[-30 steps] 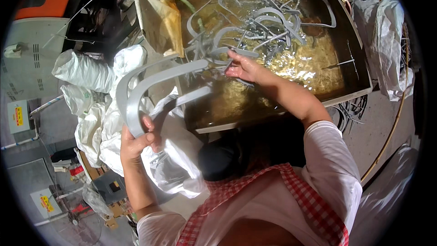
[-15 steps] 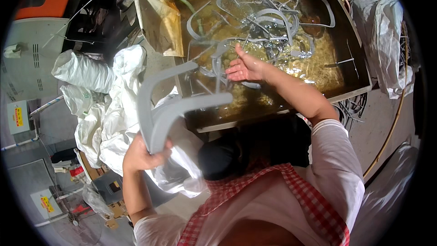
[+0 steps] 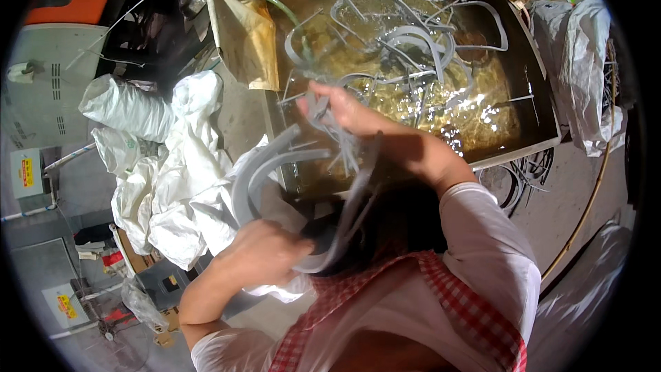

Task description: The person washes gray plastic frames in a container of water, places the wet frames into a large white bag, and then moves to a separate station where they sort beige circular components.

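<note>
Holding the curved grey strips [image 3: 275,172] at lower centre, the left hand [image 3: 265,255] has its grip pressed around their ends. The right hand [image 3: 344,114], earlier spread over the tank [image 3: 523,96], now pinches another strip, drawn nearer.

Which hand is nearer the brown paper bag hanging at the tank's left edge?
Right. The right hand is at the tank's near-left corner, just below-right of the paper bag; the left hand holds grey curved strips much lower.
</note>
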`<state>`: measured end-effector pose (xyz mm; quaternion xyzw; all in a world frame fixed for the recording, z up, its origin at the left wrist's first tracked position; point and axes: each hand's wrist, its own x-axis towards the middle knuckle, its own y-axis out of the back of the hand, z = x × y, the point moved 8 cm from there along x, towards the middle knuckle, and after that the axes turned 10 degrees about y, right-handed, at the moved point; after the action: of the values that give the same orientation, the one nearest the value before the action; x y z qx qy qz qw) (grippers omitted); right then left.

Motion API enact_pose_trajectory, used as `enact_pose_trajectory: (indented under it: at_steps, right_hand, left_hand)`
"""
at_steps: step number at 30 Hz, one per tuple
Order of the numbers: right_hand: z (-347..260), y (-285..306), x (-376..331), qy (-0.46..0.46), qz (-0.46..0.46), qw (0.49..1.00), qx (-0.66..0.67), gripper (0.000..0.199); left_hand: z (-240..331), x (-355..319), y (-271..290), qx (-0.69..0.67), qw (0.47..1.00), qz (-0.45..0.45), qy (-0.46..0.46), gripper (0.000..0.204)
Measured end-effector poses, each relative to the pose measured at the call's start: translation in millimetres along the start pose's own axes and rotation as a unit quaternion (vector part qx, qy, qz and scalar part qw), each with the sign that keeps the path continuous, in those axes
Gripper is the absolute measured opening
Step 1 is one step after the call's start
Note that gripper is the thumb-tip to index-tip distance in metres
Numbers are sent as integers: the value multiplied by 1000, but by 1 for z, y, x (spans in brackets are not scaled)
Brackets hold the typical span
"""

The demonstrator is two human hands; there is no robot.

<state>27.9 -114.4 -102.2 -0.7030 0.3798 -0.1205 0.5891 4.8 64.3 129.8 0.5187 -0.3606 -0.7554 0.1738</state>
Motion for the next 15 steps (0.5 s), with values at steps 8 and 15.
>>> enact_pose_trajectory:
  at_steps: [8, 15]
  right_hand:
    - [-118, 31, -17, 104, -44, 982, 148, 38]
    - [-130, -24, -89, 133, -170, 810, -545, 46]
  left_hand:
    - [-111, -43, 10, -587, 756, 258, 135, 39]
    - [-131, 70, 2, -242, 899, 260, 256, 23]
